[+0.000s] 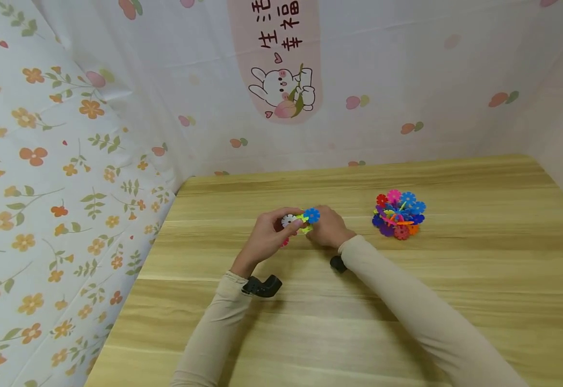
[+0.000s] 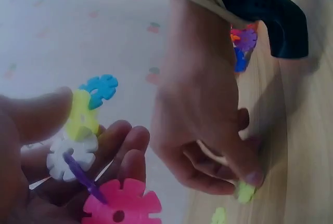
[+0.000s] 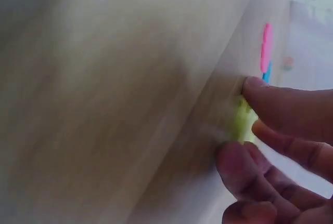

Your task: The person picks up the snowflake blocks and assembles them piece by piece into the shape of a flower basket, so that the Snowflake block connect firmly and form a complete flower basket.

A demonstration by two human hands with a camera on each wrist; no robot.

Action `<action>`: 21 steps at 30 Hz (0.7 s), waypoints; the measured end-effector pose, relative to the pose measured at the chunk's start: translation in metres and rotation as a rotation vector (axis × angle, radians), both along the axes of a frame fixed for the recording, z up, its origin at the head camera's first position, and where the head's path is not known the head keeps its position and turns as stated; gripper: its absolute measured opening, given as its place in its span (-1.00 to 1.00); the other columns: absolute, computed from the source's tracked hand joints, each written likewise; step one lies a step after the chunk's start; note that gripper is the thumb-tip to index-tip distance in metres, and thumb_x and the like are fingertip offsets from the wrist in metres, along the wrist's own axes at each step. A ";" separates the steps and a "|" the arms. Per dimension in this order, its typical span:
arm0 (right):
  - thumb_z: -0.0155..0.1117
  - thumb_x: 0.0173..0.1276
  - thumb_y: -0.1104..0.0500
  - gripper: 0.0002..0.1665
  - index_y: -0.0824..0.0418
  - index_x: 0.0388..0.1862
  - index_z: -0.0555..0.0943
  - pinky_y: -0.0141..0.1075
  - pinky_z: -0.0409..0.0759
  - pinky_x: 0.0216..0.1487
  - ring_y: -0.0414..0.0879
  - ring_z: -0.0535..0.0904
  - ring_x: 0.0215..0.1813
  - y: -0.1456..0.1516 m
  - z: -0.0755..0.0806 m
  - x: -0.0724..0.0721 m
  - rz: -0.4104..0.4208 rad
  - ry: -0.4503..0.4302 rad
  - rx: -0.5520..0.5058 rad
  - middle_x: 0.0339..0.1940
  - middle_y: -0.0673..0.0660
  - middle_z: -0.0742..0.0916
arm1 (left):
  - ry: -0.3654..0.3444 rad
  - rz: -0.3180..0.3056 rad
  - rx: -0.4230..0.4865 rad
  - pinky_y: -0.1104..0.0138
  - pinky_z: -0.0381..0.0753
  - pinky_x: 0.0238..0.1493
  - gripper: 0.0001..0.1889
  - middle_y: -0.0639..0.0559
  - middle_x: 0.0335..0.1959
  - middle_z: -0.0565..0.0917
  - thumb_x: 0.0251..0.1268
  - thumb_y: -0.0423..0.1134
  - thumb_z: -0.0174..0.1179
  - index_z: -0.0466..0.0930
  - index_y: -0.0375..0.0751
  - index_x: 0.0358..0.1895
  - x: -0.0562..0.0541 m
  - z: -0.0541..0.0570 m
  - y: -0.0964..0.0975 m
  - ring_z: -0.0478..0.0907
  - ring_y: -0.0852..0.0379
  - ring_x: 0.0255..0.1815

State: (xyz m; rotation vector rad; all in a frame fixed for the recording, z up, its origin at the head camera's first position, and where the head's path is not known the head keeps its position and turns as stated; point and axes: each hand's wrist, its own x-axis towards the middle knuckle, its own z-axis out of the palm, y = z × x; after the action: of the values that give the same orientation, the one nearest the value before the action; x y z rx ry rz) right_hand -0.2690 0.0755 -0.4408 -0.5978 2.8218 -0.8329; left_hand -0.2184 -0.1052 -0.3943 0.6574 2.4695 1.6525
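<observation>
My left hand (image 1: pixel 267 236) holds a short chain of notched plastic snowflake discs, its thumb pressing on a yellow disc (image 2: pixel 83 117). Joined to that are a blue disc (image 2: pixel 102 89), a white disc (image 2: pixel 73 156), a purple disc (image 2: pixel 82 174) seen edge-on, and a pink disc (image 2: pixel 125 206). Close beside it, my right hand (image 1: pixel 331 228) reaches down to the tabletop, thumb and fingertips around a loose yellow-green disc (image 2: pixel 245 192). In the right wrist view this disc is blurred and partly hidden. Another yellow-green disc (image 2: pixel 219 215) lies near it.
A round cluster of joined multicoloured discs (image 1: pixel 398 215) sits on the wooden table (image 1: pixel 480 258) to the right of my hands. Printed cloth (image 1: pixel 383 80) hangs behind the table, with flowered cloth (image 1: pixel 59 188) along the left. Each wrist wears a black camera mount (image 1: pixel 264 286).
</observation>
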 end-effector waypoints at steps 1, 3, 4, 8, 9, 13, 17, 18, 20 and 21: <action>0.51 0.10 0.28 -0.55 0.35 -0.01 0.66 -0.02 0.63 0.06 0.12 0.64 -0.01 0.003 0.000 0.000 0.031 0.004 -0.002 -0.07 0.23 0.72 | -0.001 -0.003 -0.007 0.43 0.39 -0.55 -0.68 -0.38 -0.30 0.66 0.48 -0.27 0.12 0.58 -0.28 0.19 0.000 0.000 0.000 0.49 -0.01 -0.52; 0.50 0.07 0.31 -0.60 0.33 -0.06 0.68 -0.08 0.63 -0.02 0.07 0.63 -0.10 0.011 0.000 0.000 0.085 -0.010 -0.017 -0.16 0.20 0.73 | -0.006 -0.011 -0.027 0.43 0.33 -0.57 -0.68 -0.27 -0.45 0.59 0.51 -0.26 0.08 0.57 -0.25 0.21 0.000 -0.002 0.001 0.39 0.04 -0.60; 0.50 0.05 0.32 -0.62 0.32 -0.10 0.68 -0.11 0.62 -0.07 0.04 0.62 -0.16 0.015 0.000 0.000 0.106 -0.028 -0.030 -0.22 0.18 0.73 | -0.013 -0.018 -0.033 0.42 0.31 -0.58 -0.68 -0.19 -0.50 0.55 0.52 -0.26 0.05 0.56 -0.24 0.23 0.000 -0.002 0.002 0.35 0.10 -0.62; 0.53 -0.02 0.36 -0.71 0.25 -0.28 0.65 -0.24 0.50 -0.26 -0.07 0.49 -0.33 0.033 -0.002 0.006 0.131 -0.115 -0.094 -0.42 0.10 0.63 | -0.039 -0.048 -0.050 0.39 0.24 -0.60 -0.65 0.06 -0.61 0.35 0.57 -0.21 -0.05 0.53 -0.19 0.26 0.000 -0.007 0.006 0.18 0.20 -0.69; 0.53 -0.02 0.38 -0.72 0.23 -0.31 0.65 -0.25 0.47 -0.28 -0.07 0.47 -0.35 0.037 -0.002 0.009 0.136 -0.132 -0.112 -0.46 0.09 0.61 | -0.046 -0.048 -0.051 0.39 0.23 -0.60 -0.65 0.08 -0.63 0.33 0.57 -0.19 -0.05 0.53 -0.18 0.27 0.001 -0.008 0.008 0.16 0.20 -0.70; 0.41 0.08 0.47 -0.76 0.18 -0.37 0.62 -0.29 0.46 -0.35 -0.12 0.47 -0.43 0.053 -0.001 0.017 0.148 -0.180 -0.171 -0.51 0.06 0.59 | -0.041 -0.032 -0.066 0.38 0.23 -0.58 -0.63 0.06 -0.60 0.34 0.53 -0.13 0.06 0.54 -0.11 0.28 0.003 -0.012 0.014 0.15 0.17 -0.67; 0.27 0.25 0.46 -0.85 0.24 -0.30 0.59 -0.27 0.60 -0.41 -0.05 0.60 -0.50 0.071 0.003 0.026 0.152 -0.266 -0.286 -0.51 0.13 0.65 | -0.014 -0.041 -0.072 0.38 0.42 -0.45 -0.63 0.00 -0.17 0.61 0.48 -0.14 0.14 0.55 -0.10 0.26 0.004 -0.015 0.021 0.38 0.15 -0.49; 0.25 0.29 0.44 -0.87 0.26 -0.26 0.59 -0.25 0.64 -0.40 -0.01 0.63 -0.50 0.075 0.004 0.028 0.137 -0.301 -0.339 -0.49 0.15 0.66 | -0.014 -0.048 -0.067 0.37 0.48 -0.41 -0.64 -0.03 -0.08 0.63 0.48 -0.15 0.14 0.55 -0.11 0.26 0.004 -0.016 0.023 0.47 0.11 -0.43; 0.24 0.35 0.39 -0.90 0.31 -0.17 0.57 -0.19 0.69 -0.35 0.04 0.64 -0.45 0.083 0.007 0.032 0.090 -0.378 -0.478 -0.42 0.17 0.66 | -0.017 -0.068 -0.049 0.30 0.60 -0.31 -0.66 -0.13 0.02 0.66 0.48 -0.17 0.13 0.55 -0.13 0.24 0.004 -0.019 0.026 0.61 -0.01 -0.29; 0.24 0.37 0.37 -0.87 0.33 -0.12 0.55 -0.16 0.71 -0.31 0.05 0.64 -0.43 0.087 0.009 0.033 0.065 -0.414 -0.560 -0.39 0.18 0.65 | -0.020 -0.076 -0.040 0.25 0.63 -0.27 -0.66 -0.18 0.01 0.67 0.49 -0.17 0.13 0.55 -0.14 0.24 0.003 -0.020 0.027 0.64 -0.07 -0.23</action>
State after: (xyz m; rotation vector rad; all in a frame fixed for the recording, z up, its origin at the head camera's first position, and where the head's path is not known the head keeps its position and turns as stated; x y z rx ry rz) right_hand -0.2357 0.1626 -0.4321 -0.4987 2.1811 -1.5437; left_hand -0.2149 -0.0779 -0.4139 0.7167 2.4252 1.5713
